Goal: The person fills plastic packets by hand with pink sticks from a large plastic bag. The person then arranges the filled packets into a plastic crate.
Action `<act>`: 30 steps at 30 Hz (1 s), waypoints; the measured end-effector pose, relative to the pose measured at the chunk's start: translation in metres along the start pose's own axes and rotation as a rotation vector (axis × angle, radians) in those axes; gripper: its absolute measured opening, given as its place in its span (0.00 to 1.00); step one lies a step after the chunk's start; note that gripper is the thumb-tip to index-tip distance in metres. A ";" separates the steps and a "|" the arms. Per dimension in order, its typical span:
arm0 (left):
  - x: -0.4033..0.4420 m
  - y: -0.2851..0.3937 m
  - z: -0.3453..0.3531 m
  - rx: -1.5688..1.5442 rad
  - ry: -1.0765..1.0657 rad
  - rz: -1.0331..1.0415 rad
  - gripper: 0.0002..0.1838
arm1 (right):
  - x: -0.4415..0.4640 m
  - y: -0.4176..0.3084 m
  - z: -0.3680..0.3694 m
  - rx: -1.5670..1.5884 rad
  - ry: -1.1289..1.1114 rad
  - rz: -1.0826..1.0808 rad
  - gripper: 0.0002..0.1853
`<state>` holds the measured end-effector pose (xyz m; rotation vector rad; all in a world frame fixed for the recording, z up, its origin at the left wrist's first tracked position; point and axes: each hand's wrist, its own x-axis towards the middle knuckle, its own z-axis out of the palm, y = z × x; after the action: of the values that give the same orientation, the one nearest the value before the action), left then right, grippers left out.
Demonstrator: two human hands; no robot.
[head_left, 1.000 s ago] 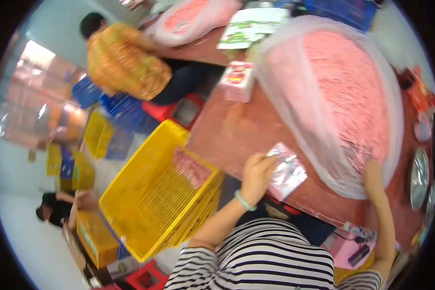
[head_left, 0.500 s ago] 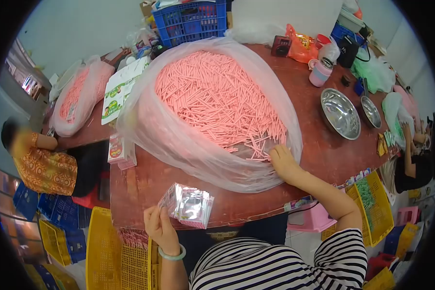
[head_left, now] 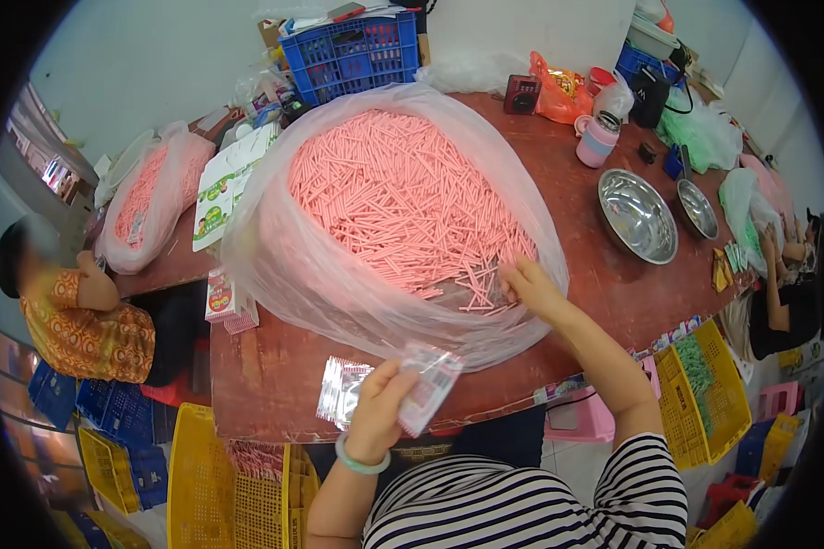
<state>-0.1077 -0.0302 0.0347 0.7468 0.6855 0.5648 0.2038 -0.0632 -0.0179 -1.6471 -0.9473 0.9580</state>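
Observation:
A big translucent plastic bag (head_left: 279, 274) lies wide open on the table, heaped with short, thin pink sticks (head_left: 403, 192). At the bag's near right edge, my right hand (head_left: 533, 288) has its fingers curled together on some of the sticks; how many it grips is hidden. My left hand (head_left: 378, 416) pinches a small printed sachet (head_left: 433, 382), raised in front of the bag's near side. Behind that hand a pile of silver sachets (head_left: 341, 389) rests on the table, partly covered.
The reddish-brown table (head_left: 284, 384) holds a steel bowl (head_left: 638, 218), a smaller steel pan (head_left: 698, 209) and a pink flask (head_left: 597, 142) on the right. Printed boxes (head_left: 220, 297) stand left. Yellow crates (head_left: 192, 476) flank me below. Co-workers sit at left (head_left: 87, 320) and far right.
My left hand has moved right and up from the sachet pile, carrying one sachet towards the bag. My right hand has shifted slightly up and left among the sticks.

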 end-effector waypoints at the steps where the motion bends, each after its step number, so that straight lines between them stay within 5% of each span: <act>1: 0.006 -0.004 0.005 0.033 -0.057 0.041 0.08 | 0.001 -0.008 0.005 0.000 0.000 -0.005 0.11; 3: 0.019 -0.009 0.014 0.065 -0.097 0.083 0.08 | 0.003 -0.020 0.015 0.593 -0.075 0.122 0.13; 9: 0.049 -0.025 0.021 0.207 -0.101 0.221 0.03 | 0.006 -0.030 0.023 0.666 -0.240 0.152 0.16; 14: 0.058 -0.029 0.019 0.731 -0.062 0.436 0.07 | 0.006 -0.038 0.026 0.440 -0.159 0.035 0.20; 21: 0.062 -0.033 0.025 0.693 -0.115 0.547 0.09 | -0.017 -0.062 0.036 0.742 -0.340 -0.088 0.26; 30: 0.067 -0.043 0.027 0.549 -0.093 0.465 0.09 | -0.021 -0.064 0.043 0.494 -0.522 -0.243 0.27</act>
<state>-0.0353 -0.0230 -0.0073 1.4601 0.5834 0.7675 0.1470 -0.0529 0.0372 -0.8596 -1.1083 1.3529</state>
